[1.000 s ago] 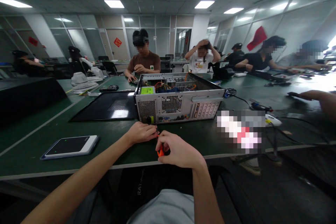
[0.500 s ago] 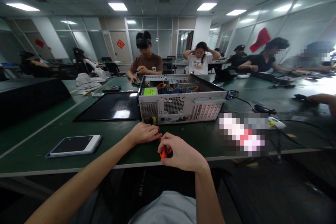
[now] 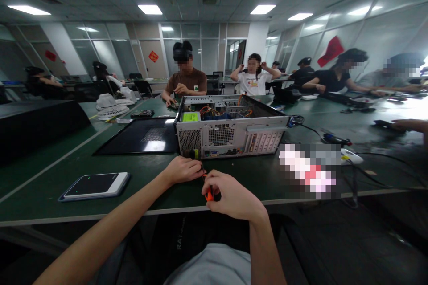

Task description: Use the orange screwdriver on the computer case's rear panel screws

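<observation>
right hand [image 3: 230, 195]: fingers curled round slim, orange, plastic-looking tool [image 3: 209, 195] | left hand [image 3: 183, 169]: fingers bunched near its far end, hold unclear | likely light, stiff; grip handle

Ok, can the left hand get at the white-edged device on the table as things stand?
Probably yes: only tabletop shows between the left hand and the white-edged device. That hand seems busy at the far end of the orange-handled tool in the right hand, though.
</observation>
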